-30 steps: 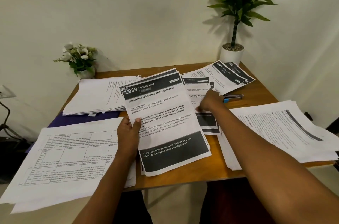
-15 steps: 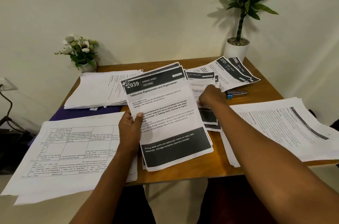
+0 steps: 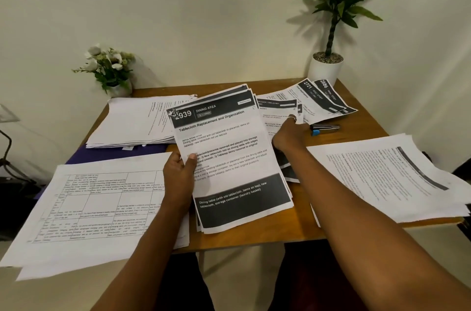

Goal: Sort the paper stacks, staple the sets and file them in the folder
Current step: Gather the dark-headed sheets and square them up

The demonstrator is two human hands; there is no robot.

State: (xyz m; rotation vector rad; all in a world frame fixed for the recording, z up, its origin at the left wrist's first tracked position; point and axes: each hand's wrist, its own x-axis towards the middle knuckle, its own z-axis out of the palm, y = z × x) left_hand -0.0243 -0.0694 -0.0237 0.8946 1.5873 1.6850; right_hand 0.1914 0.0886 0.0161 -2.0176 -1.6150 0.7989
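My left hand (image 3: 179, 173) grips the left edge of a set of sheets (image 3: 229, 155) headed "2939 Dining Area", lifted and tilted above the wooden table (image 3: 300, 221). My right hand (image 3: 288, 132) reaches behind that set and rests its fingers on a stack of black-headed sheets (image 3: 280, 109) in the middle of the table. A blue and black stapler (image 3: 325, 129) lies just right of that hand. A purple folder (image 3: 114, 154) shows under the back left paper stack (image 3: 137, 122).
A stack with tables (image 3: 89, 206) overhangs the table's front left edge. Another text stack (image 3: 387, 175) covers the right side. Sheets marked 2721 and 2886 (image 3: 323, 96) lie at the back right by a potted plant (image 3: 328, 66). A small flower pot (image 3: 112, 74) stands back left.
My right hand has slid farther back over the middle stack, toward the stapler. My left hand has kept holding the Dining Area set.
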